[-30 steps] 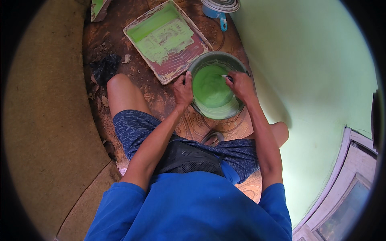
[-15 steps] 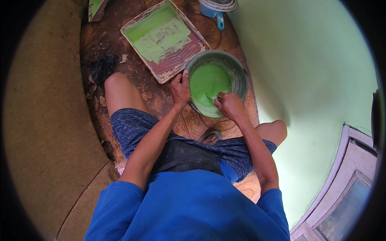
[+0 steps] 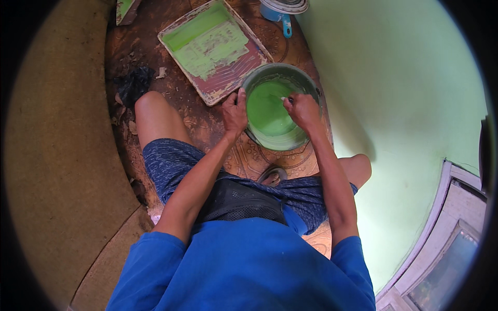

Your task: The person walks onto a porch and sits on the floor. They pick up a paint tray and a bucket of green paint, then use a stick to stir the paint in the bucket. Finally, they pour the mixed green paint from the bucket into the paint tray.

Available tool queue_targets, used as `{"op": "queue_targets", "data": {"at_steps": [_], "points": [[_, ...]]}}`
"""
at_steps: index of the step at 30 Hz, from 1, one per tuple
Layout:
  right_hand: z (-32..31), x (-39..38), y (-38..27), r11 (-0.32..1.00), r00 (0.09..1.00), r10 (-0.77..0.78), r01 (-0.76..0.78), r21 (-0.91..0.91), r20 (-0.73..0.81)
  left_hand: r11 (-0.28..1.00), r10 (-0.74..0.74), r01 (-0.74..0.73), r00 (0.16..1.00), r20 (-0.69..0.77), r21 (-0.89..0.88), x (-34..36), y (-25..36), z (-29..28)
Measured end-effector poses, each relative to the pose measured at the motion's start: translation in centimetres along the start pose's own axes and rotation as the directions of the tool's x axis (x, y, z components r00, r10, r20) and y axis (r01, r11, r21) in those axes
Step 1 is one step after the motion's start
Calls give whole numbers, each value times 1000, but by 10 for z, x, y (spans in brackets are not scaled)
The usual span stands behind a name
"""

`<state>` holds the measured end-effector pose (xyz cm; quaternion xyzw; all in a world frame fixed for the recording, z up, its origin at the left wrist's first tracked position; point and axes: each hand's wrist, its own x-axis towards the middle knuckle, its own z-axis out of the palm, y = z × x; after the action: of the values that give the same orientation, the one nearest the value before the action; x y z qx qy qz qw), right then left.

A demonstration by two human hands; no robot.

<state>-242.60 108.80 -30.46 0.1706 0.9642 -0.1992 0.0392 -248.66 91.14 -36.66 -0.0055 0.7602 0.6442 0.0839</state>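
A right hand [image 3: 302,111] closes around a slim tool [image 3: 285,98], mostly hidden, above green paint [image 3: 267,111] in a grey bucket [image 3: 306,82], while the left hand [image 3: 235,115] grips the bucket's left rim, thumb on top. The bucket sits on a patterned floor [image 3: 254,159] between the person's knees, just beside a paint-smeared tray [image 3: 237,73]; a pale green wall [image 3: 394,103] rises at right.

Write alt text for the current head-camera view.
A person's right grip holds a slim tool in green paint inside a round gray bucket, while the left grip holds the bucket's left side. A paint-smeared tray lies beyond, to the left.
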Motion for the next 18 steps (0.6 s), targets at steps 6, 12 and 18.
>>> {"op": "queue_targets", "data": {"at_steps": [6,12,18], "points": [[18,-11,-24,980,979,-199,199,2,52,999,-20,20,1000,12,25,1,-3,-1],[21,-45,-25,970,955,-238,243,-10,178,1000,-26,26,1000,16,-1,2,-4,-1],[1,-39,18,993,991,-93,99,-69,93,1000,-19,19,1000,15,-6,1,-4,-1]]}}
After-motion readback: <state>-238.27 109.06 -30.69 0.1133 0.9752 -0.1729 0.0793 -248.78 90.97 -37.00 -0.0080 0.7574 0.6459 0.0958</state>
